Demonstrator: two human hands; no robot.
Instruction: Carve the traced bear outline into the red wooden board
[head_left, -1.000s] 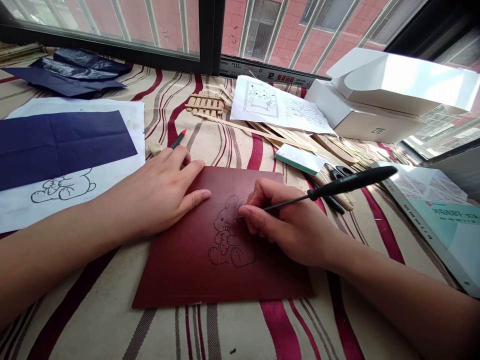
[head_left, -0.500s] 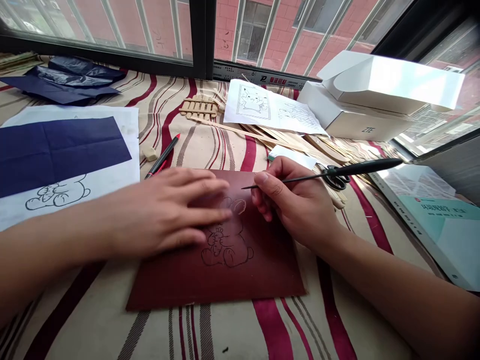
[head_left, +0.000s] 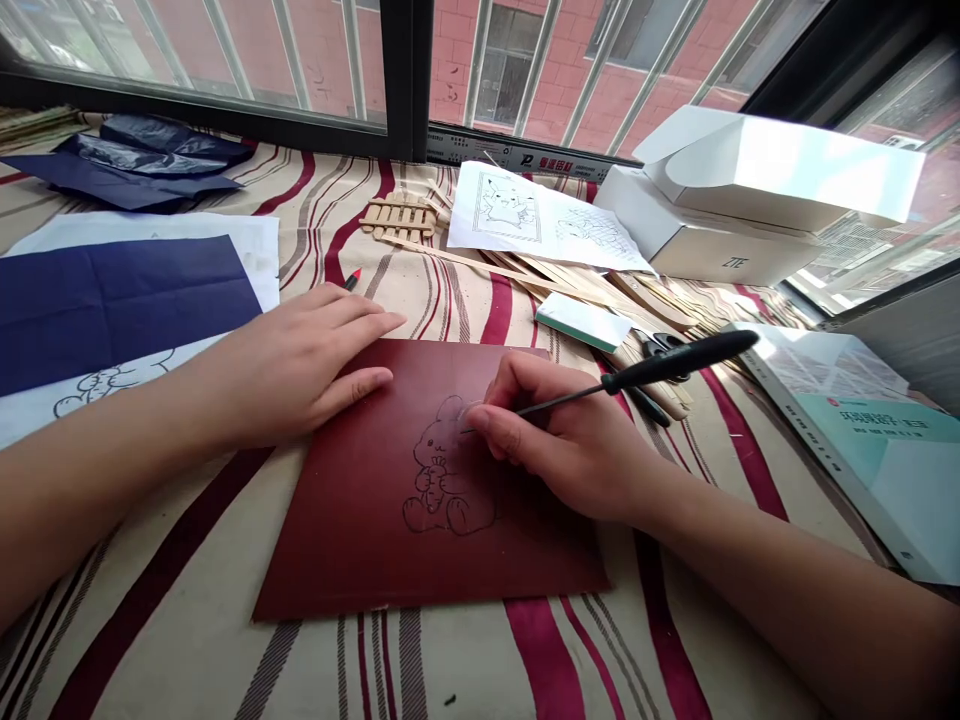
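A dark red board (head_left: 352, 540) lies on the striped cloth, with a black-outlined rabbit drawing (head_left: 433, 485) on it; the rabbit clasps a carrot. My right hand (head_left: 551, 430) holds a thin metal tool with a black handle (head_left: 679, 362), pinched low on its shaft like a pencil. Its tip is down at the rabbit's head, and my fingers cover part of the ear and the body's right side. My left hand (head_left: 315, 360) rests palm down over the board's upper left edge, fingers stretched out and holding nothing. It partly covers a pen (head_left: 352, 279).
At the left, dark blue carbon-like paper (head_left: 112, 300) lies over a white sheet with a drawing. Behind the board are wooden sticks (head_left: 525, 270), a printed sheet (head_left: 544, 215), a small white-and-green block (head_left: 581, 320) and scissors (head_left: 664, 350). A white box (head_left: 720, 240) and a book (head_left: 847, 440) stand right.
My left hand has drawn back left, off the drawing, uncovering the rabbit's face. My right hand has moved down and left, bringing the tool's tip to the rabbit's head.
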